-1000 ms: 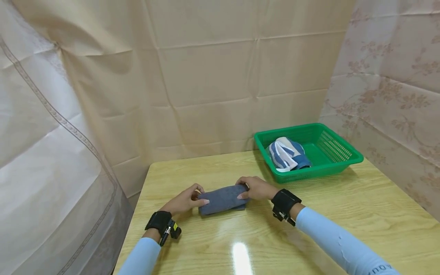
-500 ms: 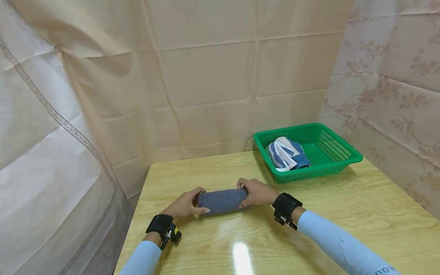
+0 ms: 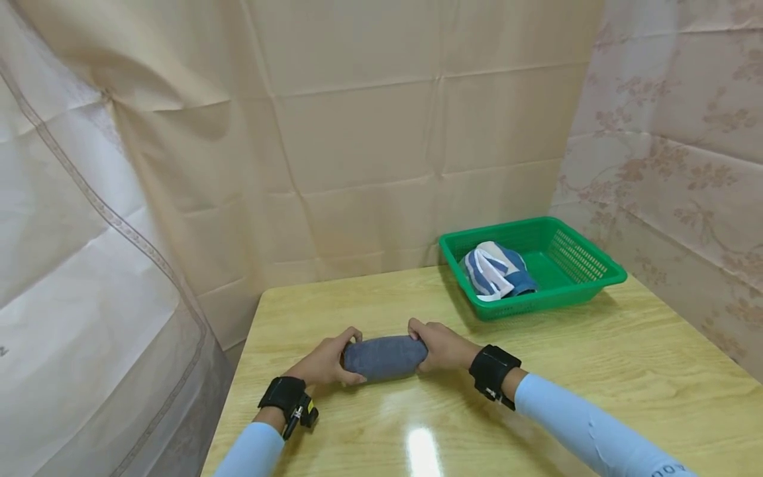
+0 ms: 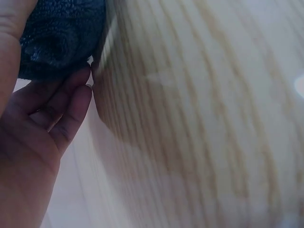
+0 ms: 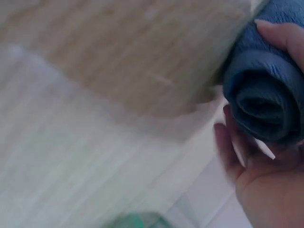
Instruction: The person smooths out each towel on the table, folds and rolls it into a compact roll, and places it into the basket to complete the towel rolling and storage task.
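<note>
A dark grey-blue towel (image 3: 385, 358), rolled into a short cylinder, lies crosswise between both hands over the wooden table. My left hand (image 3: 328, 360) grips its left end, thumb at the near side and fingers behind. At the other end my right hand (image 3: 444, 346) holds the roll the same way. The right wrist view shows the spiral end of the towel (image 5: 263, 102) with the thumb on top and the fingers curled beneath. In the left wrist view the fluffy towel end (image 4: 61, 40) sits above the curled fingertips.
A green plastic basket (image 3: 587, 289) stands at the table's back right, holding a blue-and-white striped cloth (image 3: 497, 268). The wooden table (image 3: 334, 430) runs back to a beige curtain (image 3: 357, 146). Patterned cloth hangs on the right.
A loose flap under the towel has gone from view, and the towel now looks like a compact, rounded roll. Both hands have closed further round its ends.
</note>
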A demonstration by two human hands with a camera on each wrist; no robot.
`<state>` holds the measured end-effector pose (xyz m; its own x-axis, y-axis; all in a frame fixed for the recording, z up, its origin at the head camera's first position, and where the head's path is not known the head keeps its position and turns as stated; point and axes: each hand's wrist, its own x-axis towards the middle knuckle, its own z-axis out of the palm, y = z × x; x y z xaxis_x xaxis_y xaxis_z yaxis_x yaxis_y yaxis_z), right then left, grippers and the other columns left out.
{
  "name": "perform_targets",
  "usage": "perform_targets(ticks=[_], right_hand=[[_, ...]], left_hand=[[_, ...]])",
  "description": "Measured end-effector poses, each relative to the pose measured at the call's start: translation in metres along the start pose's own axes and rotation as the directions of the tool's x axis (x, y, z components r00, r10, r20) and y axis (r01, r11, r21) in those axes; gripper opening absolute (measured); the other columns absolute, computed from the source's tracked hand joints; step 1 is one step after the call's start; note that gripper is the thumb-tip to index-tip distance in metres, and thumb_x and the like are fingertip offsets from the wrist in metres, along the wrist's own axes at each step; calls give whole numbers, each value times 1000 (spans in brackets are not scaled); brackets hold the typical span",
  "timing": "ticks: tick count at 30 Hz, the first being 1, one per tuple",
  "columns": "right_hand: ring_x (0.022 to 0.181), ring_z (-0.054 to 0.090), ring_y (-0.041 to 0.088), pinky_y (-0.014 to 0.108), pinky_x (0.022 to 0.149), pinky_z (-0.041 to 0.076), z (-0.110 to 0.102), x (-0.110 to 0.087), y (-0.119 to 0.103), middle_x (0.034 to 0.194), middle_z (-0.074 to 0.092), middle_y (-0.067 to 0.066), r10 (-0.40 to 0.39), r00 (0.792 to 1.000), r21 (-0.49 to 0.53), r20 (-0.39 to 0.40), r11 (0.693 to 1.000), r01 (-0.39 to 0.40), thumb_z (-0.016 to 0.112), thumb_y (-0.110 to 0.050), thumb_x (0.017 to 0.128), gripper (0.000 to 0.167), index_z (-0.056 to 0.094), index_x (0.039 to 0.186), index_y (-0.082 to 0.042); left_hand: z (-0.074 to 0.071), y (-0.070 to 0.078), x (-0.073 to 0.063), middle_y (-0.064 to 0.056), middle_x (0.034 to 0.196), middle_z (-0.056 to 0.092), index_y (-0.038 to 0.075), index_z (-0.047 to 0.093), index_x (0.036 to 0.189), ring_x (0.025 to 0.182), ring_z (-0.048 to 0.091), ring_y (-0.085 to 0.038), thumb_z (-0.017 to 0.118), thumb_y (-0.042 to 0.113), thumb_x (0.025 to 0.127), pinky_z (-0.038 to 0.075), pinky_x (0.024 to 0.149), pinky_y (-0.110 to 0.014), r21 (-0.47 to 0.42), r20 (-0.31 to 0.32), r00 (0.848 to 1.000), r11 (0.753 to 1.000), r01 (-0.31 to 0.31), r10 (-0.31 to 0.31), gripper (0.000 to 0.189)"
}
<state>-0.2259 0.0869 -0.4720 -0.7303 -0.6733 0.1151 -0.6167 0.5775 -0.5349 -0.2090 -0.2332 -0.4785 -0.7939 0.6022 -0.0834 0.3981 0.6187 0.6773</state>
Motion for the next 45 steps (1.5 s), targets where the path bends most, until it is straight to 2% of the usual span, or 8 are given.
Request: perform_targets(ticks=[9, 14, 23, 27, 30, 34, 37, 45], right_hand=[[96, 67, 17, 34, 83, 53, 4, -2, 5, 100, 68, 1, -24, 1000, 18, 5, 1000, 24, 95, -15, 72, 65, 47, 115, -19], [104, 67, 17, 36, 90, 54, 7, -3, 8, 113, 71, -1, -58, 998, -37, -4, 998, 58, 94, -27, 76, 59, 61, 124, -18], [97, 67, 10, 33, 84, 54, 2, -13, 7, 107, 70, -6, -23, 998, 31, -59, 999, 25, 90, -27, 78, 50, 63, 119, -20], [93, 66, 9, 32, 81, 53, -7, -21, 10, 104, 69, -8, 12, 993, 72, -113, 997, -4, 88, -26, 77, 47, 64, 118, -20], [92, 65, 11, 33, 80, 53, -13, -28, 12, 104, 69, -7, 43, 986, 111, -160, 993, -25, 89, -28, 77, 48, 64, 117, -19], [91, 64, 15, 36, 79, 52, -30, -38, 11, 104, 70, -3, 107, 966, 159, -236, 985, -70, 92, -31, 76, 50, 64, 116, -18], [91, 64, 17, 38, 79, 52, -41, -44, 9, 105, 69, -1, 142, 946, 179, -291, 980, -91, 92, -30, 76, 51, 64, 116, -17], [96, 67, 23, 43, 79, 53, -76, -61, 10, 111, 70, 8, 215, 856, 174, -470, 973, -150, 91, -35, 78, 57, 63, 122, -13]], left_hand=[[4, 1, 2, -1, 85, 64, 29, 40, 128, 60, 63, -15, 88, 42, 83, 47, 58, -29, -4, -5, 1000, 1000, 11, -11, 67], [6, 0, 4, -1, 105, 62, 27, 37, 125, 86, 66, -13, 90, 38, 81, 53, 74, -34, 13, -18, 1000, 1000, -10, 10, 69], [4, 3, 7, -10, 125, 60, 26, 35, 137, 110, 64, -23, 90, 31, 82, 53, 89, -42, 4, -32, 999, 1000, -15, 15, 78], [4, 3, 8, -6, 110, 65, 15, 29, 154, 96, 66, -20, 86, 31, 87, 54, 79, -39, 38, -61, 998, 999, 12, -10, 90], [7, 3, 11, 2, 86, 64, 4, 45, 144, 72, 61, -13, 79, 27, 94, 52, 64, -32, 113, -71, 997, 994, 3, 5, 65], [15, 9, 26, 7, 82, 65, 9, 71, 108, 70, 57, -5, 73, 15, 97, 50, 63, -26, 302, -109, 984, 948, -102, 140, 12], [28, 19, 39, 7, 88, 65, 14, 75, 99, 76, 57, -4, 71, 12, 98, 51, 68, -25, 416, -115, 960, 890, -185, 254, 4], [48, 74, 94, -12, 140, 56, 6, 59, 140, 129, 55, -27, 68, 18, 101, 48, 104, -37, 484, -71, 932, 829, -280, 356, 41]])
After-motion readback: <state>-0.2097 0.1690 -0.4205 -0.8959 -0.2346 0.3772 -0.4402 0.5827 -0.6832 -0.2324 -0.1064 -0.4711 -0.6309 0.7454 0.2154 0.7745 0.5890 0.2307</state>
